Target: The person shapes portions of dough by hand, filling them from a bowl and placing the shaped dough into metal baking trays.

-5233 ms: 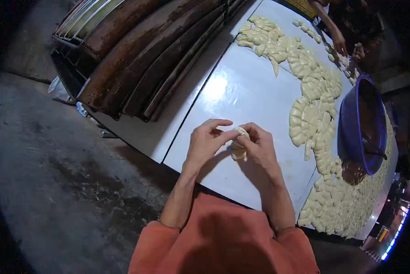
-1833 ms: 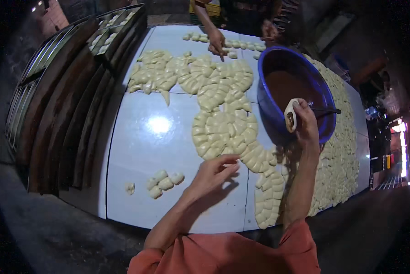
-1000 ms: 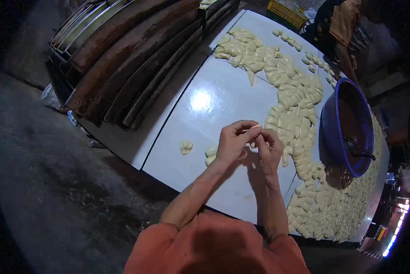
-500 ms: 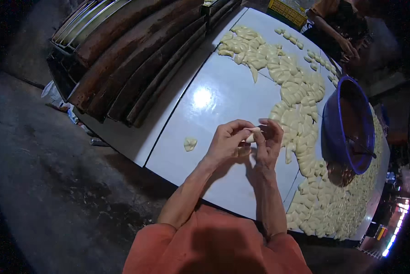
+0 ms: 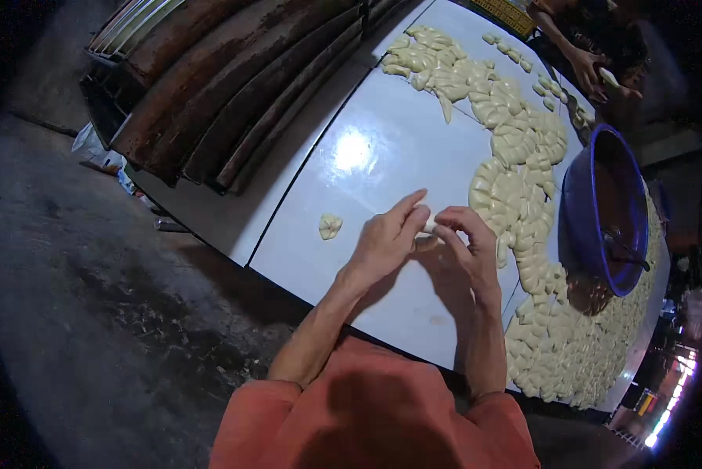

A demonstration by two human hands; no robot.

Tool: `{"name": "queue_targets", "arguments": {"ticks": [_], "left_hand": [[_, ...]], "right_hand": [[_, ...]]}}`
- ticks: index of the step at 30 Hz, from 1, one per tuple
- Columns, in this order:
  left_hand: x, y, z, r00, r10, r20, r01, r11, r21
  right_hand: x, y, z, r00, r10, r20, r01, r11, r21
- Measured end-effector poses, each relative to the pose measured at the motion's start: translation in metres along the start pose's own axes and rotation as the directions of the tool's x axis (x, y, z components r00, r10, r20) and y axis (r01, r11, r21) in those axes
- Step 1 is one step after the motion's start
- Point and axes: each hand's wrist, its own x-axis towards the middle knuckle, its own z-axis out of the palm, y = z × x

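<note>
Above the white tiled table [image 5: 304, 266], my left hand [image 5: 390, 238] and my right hand [image 5: 472, 242] meet fingertip to fingertip. Between them they pinch a small piece of pale dough [image 5: 429, 225], mostly covered by the fingers. A single flattened dough piece [image 5: 330, 227] lies on the tile to the left of my left hand. Just right of my right hand runs a thick band of pale dough pieces [image 5: 507, 199], packed close together.
A purple basin [image 5: 581, 207] with brown contents and a utensil stands at the right among more dough pieces [image 5: 569, 352]. Dark, curved, rusty trays [image 5: 234, 102] are stacked at the left. Across the table, a co-worker's hands [image 5: 597, 74] hold a pale piece. A yellow crate [image 5: 503, 14] sits behind.
My fingers have shifted on the dough, which now shows less between them. The co-worker's hands now show a pale piece. The whole view has moved slightly.
</note>
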Motion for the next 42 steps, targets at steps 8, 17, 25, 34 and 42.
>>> {"name": "queue_targets", "arguments": {"ticks": [8, 17, 25, 34, 42], "left_hand": [[-0.006, -0.041, -0.007, 0.892, 0.448, 0.062, -0.372, 0.649, 0.664], [0.003, -0.048, 0.0, 0.856, 0.507, 0.104, -0.45, 0.63, 0.634], [-0.008, -0.022, -0.022, 0.888, 0.436, 0.149, -0.409, 0.597, 0.691], [0.014, -0.01, -0.073, 0.942, 0.332, 0.043, -0.301, 0.783, 0.544], [0.069, 0.001, -0.096, 0.946, 0.308, 0.099, -0.317, 0.821, 0.475]], "right_hand": [[0.003, -0.013, 0.001, 0.982, 0.076, 0.173, -0.037, 0.975, -0.219], [-0.002, 0.0, 0.011, 0.975, 0.194, 0.11, -0.184, 0.978, -0.099], [0.067, 0.034, -0.02, 0.999, 0.032, 0.006, -0.029, 0.968, -0.249], [0.24, 0.098, -0.038, 0.898, 0.044, -0.437, -0.242, 0.879, -0.41], [0.295, 0.093, -0.063, 0.948, 0.066, -0.312, -0.29, 0.59, -0.754]]}}
